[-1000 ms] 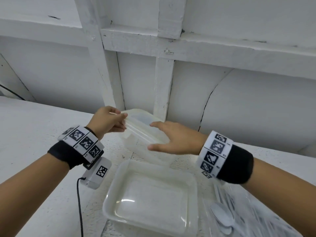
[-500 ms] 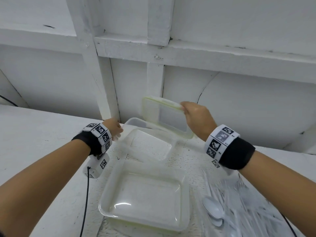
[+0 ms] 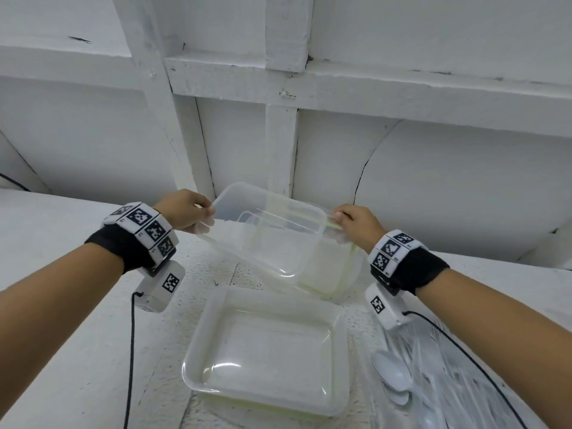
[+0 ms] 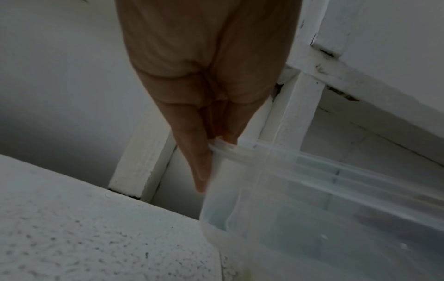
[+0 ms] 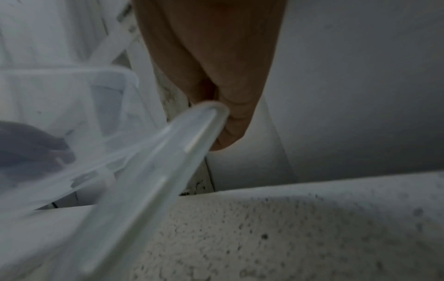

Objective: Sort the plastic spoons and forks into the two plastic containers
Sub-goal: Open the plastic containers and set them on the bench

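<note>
Head view shows setup: left hand [image 3: 185, 212] pinches the lifted clear rectangular plastic container [image 3: 266, 239], right hand [image 3: 356, 224] pinches its green-trimmed translucent lid [image 3: 337, 274]; next, set both down.

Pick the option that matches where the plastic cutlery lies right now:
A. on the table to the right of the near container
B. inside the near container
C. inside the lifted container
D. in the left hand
A: the head view shows the spoons and forks piled on the table right of the near container, which holds nothing; the left hand grips only the rim of the lifted container.
</note>
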`<state>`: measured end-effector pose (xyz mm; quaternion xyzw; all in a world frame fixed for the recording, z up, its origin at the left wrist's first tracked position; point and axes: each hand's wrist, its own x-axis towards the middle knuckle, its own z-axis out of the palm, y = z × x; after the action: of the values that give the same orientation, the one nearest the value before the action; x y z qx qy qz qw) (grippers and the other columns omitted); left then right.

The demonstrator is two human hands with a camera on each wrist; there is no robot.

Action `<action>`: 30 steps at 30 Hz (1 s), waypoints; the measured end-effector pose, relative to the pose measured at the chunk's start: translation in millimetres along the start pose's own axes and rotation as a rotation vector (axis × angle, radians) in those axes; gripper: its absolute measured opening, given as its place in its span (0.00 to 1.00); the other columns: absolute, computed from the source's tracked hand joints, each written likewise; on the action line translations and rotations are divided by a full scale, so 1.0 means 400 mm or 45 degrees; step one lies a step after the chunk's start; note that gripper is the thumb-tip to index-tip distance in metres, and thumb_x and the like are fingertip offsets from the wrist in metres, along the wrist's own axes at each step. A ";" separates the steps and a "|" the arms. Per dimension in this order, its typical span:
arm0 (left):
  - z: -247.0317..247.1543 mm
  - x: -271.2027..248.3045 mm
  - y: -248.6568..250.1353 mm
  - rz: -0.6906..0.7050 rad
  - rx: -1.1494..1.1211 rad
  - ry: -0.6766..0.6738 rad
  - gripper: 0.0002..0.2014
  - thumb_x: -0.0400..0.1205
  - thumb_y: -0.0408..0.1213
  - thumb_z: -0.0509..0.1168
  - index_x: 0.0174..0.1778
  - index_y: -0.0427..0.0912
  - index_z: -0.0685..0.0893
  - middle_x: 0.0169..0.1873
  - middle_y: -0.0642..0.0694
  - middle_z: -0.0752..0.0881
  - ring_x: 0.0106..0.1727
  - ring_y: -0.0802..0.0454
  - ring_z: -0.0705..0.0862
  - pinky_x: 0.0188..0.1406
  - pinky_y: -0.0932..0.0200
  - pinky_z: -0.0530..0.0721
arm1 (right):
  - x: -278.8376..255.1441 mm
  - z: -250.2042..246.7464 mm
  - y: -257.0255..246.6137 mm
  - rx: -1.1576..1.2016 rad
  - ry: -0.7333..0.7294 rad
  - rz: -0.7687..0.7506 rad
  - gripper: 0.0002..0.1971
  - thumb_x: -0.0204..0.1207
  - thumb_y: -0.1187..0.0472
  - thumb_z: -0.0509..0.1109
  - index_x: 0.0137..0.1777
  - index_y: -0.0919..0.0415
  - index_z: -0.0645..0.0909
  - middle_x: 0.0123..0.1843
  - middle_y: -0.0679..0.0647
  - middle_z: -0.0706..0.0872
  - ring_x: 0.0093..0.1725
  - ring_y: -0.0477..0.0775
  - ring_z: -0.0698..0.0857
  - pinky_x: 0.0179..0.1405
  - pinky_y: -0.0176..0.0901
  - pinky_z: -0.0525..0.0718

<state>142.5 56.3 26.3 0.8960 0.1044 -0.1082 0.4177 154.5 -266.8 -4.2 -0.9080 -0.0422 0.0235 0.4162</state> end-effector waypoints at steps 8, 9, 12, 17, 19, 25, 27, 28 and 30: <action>0.085 0.010 0.029 -0.028 0.119 -0.089 0.07 0.83 0.35 0.62 0.48 0.34 0.82 0.47 0.36 0.87 0.49 0.38 0.88 0.48 0.50 0.88 | 0.010 0.040 0.012 0.219 -0.168 0.302 0.22 0.87 0.55 0.48 0.64 0.64 0.80 0.55 0.57 0.82 0.54 0.54 0.79 0.50 0.42 0.77; 0.094 0.015 0.032 -0.037 0.131 -0.100 0.08 0.84 0.35 0.62 0.49 0.33 0.81 0.47 0.36 0.87 0.48 0.38 0.87 0.47 0.51 0.88 | 0.009 0.037 0.018 0.263 -0.174 0.354 0.23 0.87 0.52 0.47 0.66 0.63 0.79 0.57 0.59 0.81 0.55 0.56 0.80 0.53 0.45 0.79; 0.117 0.029 0.034 -0.052 0.135 -0.112 0.08 0.84 0.35 0.62 0.48 0.32 0.81 0.48 0.35 0.86 0.39 0.43 0.86 0.33 0.62 0.87 | 0.008 0.026 0.036 0.345 -0.175 0.447 0.25 0.87 0.49 0.46 0.67 0.63 0.77 0.59 0.62 0.83 0.56 0.58 0.81 0.60 0.51 0.79; 0.129 0.050 0.030 -0.109 0.068 -0.146 0.08 0.82 0.36 0.65 0.46 0.33 0.82 0.47 0.36 0.88 0.36 0.47 0.87 0.35 0.62 0.88 | -0.027 0.001 0.060 0.214 -0.310 0.494 0.28 0.84 0.43 0.49 0.65 0.66 0.77 0.54 0.59 0.81 0.51 0.56 0.80 0.52 0.47 0.81; 0.132 0.055 0.026 -0.129 0.031 -0.183 0.12 0.81 0.38 0.66 0.51 0.31 0.82 0.48 0.35 0.88 0.42 0.43 0.89 0.45 0.53 0.89 | -0.050 -0.006 0.057 0.118 -0.395 0.514 0.29 0.84 0.42 0.49 0.70 0.64 0.73 0.53 0.59 0.80 0.50 0.57 0.80 0.48 0.44 0.80; 0.148 0.053 0.029 -0.144 0.073 -0.211 0.10 0.83 0.42 0.63 0.48 0.38 0.80 0.51 0.39 0.83 0.56 0.43 0.83 0.59 0.46 0.84 | -0.080 -0.005 0.032 0.170 -0.490 0.750 0.31 0.84 0.40 0.46 0.81 0.56 0.57 0.43 0.64 0.78 0.39 0.59 0.82 0.39 0.46 0.83; 0.147 0.052 0.024 -0.161 0.081 -0.225 0.11 0.83 0.45 0.62 0.51 0.40 0.80 0.53 0.43 0.81 0.58 0.45 0.80 0.63 0.48 0.81 | -0.081 -0.001 0.028 0.176 -0.510 0.768 0.30 0.84 0.41 0.47 0.81 0.56 0.54 0.46 0.67 0.79 0.37 0.59 0.82 0.38 0.47 0.83; 0.148 0.050 0.020 -0.176 0.041 -0.245 0.10 0.83 0.44 0.62 0.51 0.41 0.80 0.51 0.44 0.82 0.57 0.47 0.80 0.63 0.49 0.80 | -0.080 0.000 0.027 0.185 -0.520 0.769 0.29 0.85 0.42 0.48 0.81 0.55 0.53 0.49 0.69 0.79 0.37 0.59 0.82 0.37 0.46 0.84; 0.151 0.044 0.011 -0.212 -0.100 -0.275 0.09 0.83 0.43 0.62 0.51 0.40 0.80 0.46 0.46 0.82 0.49 0.49 0.81 0.60 0.51 0.79 | -0.075 0.002 0.025 0.228 -0.528 0.789 0.29 0.85 0.44 0.50 0.81 0.54 0.52 0.55 0.71 0.78 0.37 0.60 0.83 0.37 0.46 0.85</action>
<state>154.3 8.6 -13.3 0.8505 0.1368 -0.2341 0.4508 125.2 -275.6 -11.9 -0.8137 0.1532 0.3349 0.4497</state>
